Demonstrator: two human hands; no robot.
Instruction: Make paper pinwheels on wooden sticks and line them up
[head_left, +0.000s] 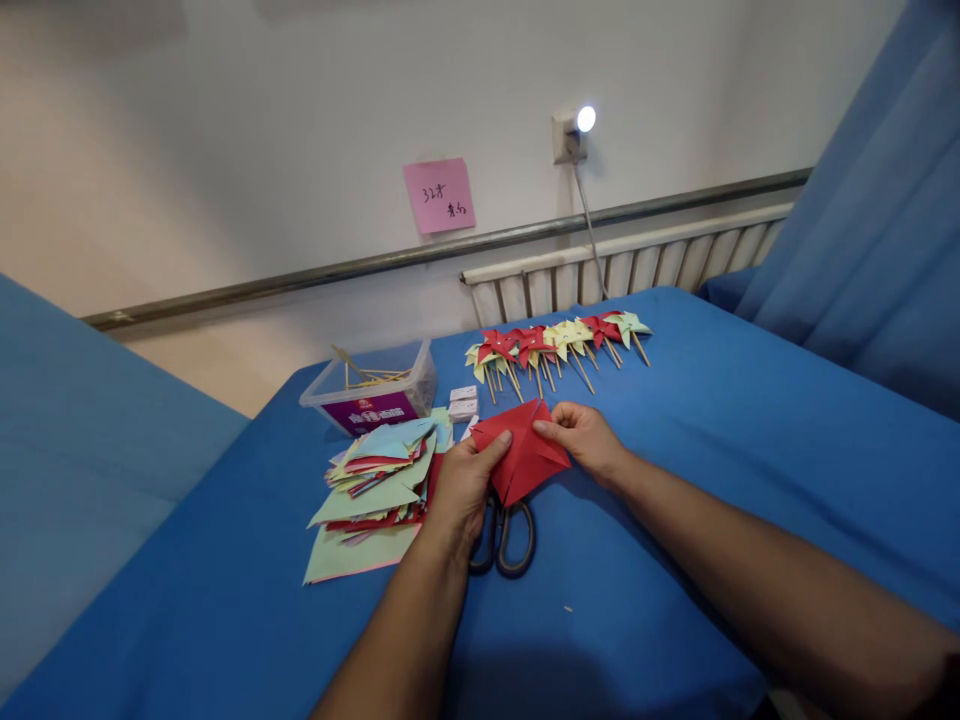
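Observation:
A square of red paper with slits running in from its corners is held up between both hands. My left hand pinches its left side, thumb on top. My right hand grips the upper right edge between thumb and fingers. Below the paper lie scissors; their black handles show, while the blades are hidden. Left of my left hand rises a stack of coloured paper in green, red, yellow and blue.
A clear plastic box holding thin wooden sticks stands at the back left. Small white boxes sit beside it. Several finished paper pinwheels on sticks lie along the far edge. Blue cloth covers the table; a radiator is behind.

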